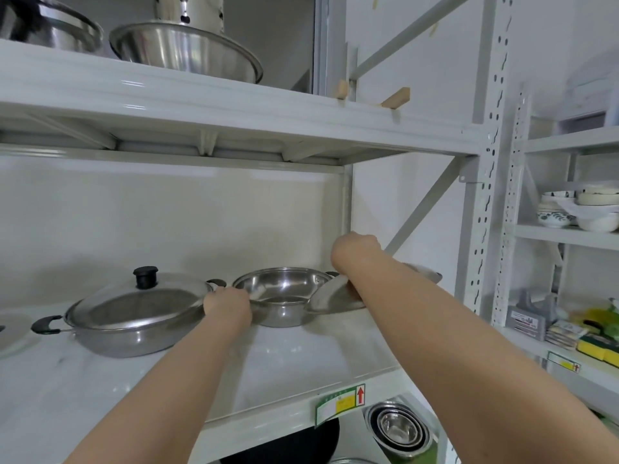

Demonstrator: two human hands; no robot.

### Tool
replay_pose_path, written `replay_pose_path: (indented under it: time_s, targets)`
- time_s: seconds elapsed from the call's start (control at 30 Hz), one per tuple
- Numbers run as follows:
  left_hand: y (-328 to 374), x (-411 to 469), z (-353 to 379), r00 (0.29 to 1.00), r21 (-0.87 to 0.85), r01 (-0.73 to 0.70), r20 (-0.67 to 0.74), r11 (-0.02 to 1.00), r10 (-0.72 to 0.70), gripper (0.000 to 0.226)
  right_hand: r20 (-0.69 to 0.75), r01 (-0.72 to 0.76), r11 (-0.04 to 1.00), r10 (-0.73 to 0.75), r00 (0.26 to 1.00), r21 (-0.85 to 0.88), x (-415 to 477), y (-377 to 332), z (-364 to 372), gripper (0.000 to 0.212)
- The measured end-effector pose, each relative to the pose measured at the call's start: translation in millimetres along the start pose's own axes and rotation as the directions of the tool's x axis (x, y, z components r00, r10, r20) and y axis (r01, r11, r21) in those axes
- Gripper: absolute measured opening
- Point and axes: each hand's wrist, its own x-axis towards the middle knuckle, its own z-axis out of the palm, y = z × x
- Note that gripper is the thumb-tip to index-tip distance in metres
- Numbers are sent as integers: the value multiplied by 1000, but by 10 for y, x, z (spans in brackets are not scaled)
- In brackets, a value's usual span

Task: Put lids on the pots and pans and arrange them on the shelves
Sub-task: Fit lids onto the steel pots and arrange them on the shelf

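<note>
An uncovered steel pot (284, 289) stands at the back of the middle shelf (301, 363). My left hand (227, 304) grips its left rim or handle. My right hand (355, 251) is raised at the pot's right side and holds a steel lid (335, 296), tilted with one edge on the shelf; the fingers are hidden behind the wrist. To the left sits a wide steel pan (134, 326) with black handles, covered by a lid with a black knob (145, 277).
The upper shelf (201, 92) carries steel bowls (187, 51). A white plate (13, 333) lies at the far left. Nested steel bowls (398, 426) sit on the shelf below. The rack on the right holds ceramic bowls (582, 209) and sponges (596, 346).
</note>
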Motion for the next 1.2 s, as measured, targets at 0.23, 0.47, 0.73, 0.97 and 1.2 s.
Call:
replay_pose_path:
  time_s: [0.23,0.47,0.73,0.97,1.2]
  targets:
    - [-86,178,-56,997,1,-46,-57,999,46,34,-22,124,990,-126,992,-64,116,-118,-473,30]
    - [-113,406,-162,999,-92,-7,-42,996,3,33,-215,270,958,-245,945,94,577,-557,-201,33]
    - [-201,612,-241,995,-43,-92,44,995,94,33,-341,356,912,-275,899,203,1051,-1080,439,39]
    - [-245,585,-257,995,-135,-84,46,987,91,34,-317,394,902,-327,890,176,1264,-1180,713,41]
    - [-175,620,-256,998,-138,-62,25,989,66,35,-291,372,899,-301,908,231,1285,-1147,776,37]
